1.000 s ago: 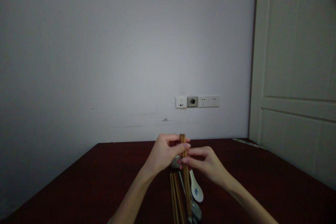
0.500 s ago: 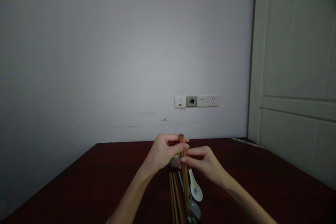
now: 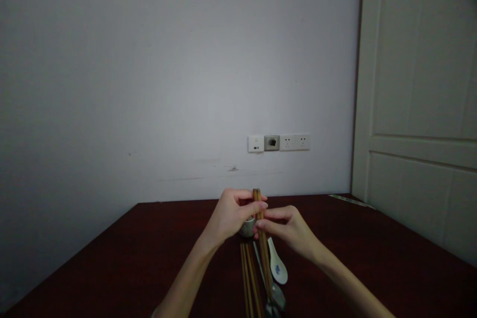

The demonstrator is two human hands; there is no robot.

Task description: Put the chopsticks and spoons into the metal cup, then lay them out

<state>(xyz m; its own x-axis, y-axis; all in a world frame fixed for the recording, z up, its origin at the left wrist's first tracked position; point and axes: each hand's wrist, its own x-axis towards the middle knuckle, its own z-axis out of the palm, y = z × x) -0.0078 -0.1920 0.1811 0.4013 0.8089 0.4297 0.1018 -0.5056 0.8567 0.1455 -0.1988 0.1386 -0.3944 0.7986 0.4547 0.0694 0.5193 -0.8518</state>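
Observation:
My left hand (image 3: 236, 213) pinches the upper end of a pair of wooden chopsticks (image 3: 264, 253) between thumb and fingers. Just below it, my right hand (image 3: 285, 223) is closed on the same chopsticks. They slant down toward me, their lower ends over metal spoons (image 3: 276, 298). More wooden chopsticks (image 3: 249, 278) lie on the table to the left of the held pair. A white soup spoon (image 3: 278, 263) with a blue mark rests to the right. Behind my hands stands a small pale patterned cup (image 3: 247, 227), partly hidden by them.
The dark red table (image 3: 149, 253) reaches back to a pale wall. Wall sockets (image 3: 294, 142) sit above its far edge. A thin flat strip (image 3: 350, 200) lies at the far right edge, near a white door (image 3: 417, 109).
Both hands hold nearly the same place on the chopsticks. The chopsticks' lower ends have shifted slightly to the right; the other things have not visibly moved.

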